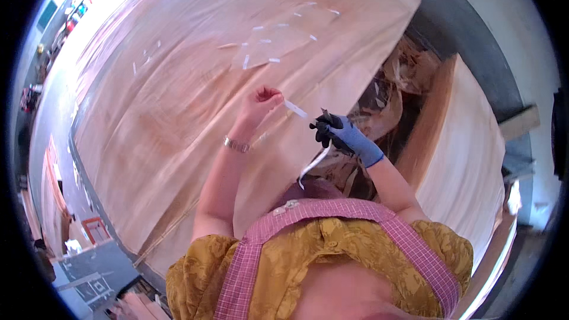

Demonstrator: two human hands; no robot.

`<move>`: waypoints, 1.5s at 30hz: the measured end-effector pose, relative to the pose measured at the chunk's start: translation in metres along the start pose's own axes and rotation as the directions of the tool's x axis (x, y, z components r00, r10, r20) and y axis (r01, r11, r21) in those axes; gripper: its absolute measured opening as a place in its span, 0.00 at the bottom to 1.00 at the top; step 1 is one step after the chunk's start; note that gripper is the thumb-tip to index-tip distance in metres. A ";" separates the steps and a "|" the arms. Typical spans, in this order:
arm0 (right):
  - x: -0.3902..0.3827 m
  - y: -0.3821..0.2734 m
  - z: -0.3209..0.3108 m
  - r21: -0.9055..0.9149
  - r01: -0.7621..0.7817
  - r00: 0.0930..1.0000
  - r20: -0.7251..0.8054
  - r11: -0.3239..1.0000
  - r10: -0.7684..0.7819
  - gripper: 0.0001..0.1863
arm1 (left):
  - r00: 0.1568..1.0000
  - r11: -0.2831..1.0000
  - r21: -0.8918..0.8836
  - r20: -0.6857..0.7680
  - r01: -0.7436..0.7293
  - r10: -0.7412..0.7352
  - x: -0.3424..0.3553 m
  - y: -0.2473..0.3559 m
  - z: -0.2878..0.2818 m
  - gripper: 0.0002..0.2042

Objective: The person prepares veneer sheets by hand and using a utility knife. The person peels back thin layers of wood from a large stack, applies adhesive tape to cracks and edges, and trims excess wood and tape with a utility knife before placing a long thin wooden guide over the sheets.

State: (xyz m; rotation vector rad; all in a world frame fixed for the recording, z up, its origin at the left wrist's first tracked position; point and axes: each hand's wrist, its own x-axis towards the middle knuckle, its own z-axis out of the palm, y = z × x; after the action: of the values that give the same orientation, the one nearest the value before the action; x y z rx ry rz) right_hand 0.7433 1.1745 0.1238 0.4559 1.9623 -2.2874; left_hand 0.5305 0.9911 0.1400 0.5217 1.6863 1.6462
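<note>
My bare left hand (265, 102), with a metal watch band (237, 144) at the wrist, is closed in a pinch on one end of a short white tape strip (295, 108). The strip points toward my right hand (342, 133), which wears a blue glove with black fingers. Those fingers are curled shut, and a longer white tape (313, 166) hangs down from them. A small dark piece (325, 114) juts up at the fingertips; its kind I cannot make out. Both hands are above a wide, rippled sheet of thin wood veneer (178, 101).
Several short white tape pieces (265, 41) stick to the veneer farther out. To the right, torn brown scraps (409, 68) lie in a gap beside a thick stack of veneer sheets (465, 136). A wooden block (519, 122) stands out past the stack.
</note>
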 end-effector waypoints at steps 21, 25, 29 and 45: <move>0.396 -0.031 -0.218 0.187 -0.314 0.949 0.050 0.931 0.310 0.11 | 0.822 0.576 0.694 -0.565 0.432 0.065 0.474 -0.027 -0.065 0.10; 0.404 -0.023 -0.223 0.207 -0.396 0.918 0.092 0.895 0.385 0.09 | 0.754 0.546 0.726 -0.613 0.418 0.237 0.447 -0.040 -0.052 0.10; 0.410 -0.029 -0.229 0.177 -0.447 0.894 0.057 0.877 0.444 0.10 | 0.840 0.243 0.969 -0.158 0.032 0.520 0.413 -0.053 -0.010 0.17; 0.503 -0.083 -0.305 0.037 -0.335 0.939 -0.069 0.942 0.337 0.11 | 0.836 0.283 0.953 -0.243 0.110 0.491 0.476 -0.021 0.009 0.18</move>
State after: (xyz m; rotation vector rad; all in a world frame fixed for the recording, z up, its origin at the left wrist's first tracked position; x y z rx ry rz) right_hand 0.2936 1.5482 0.0206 0.8205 1.7258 -2.1070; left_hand 0.2243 1.3362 0.0214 0.9373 3.1298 0.6627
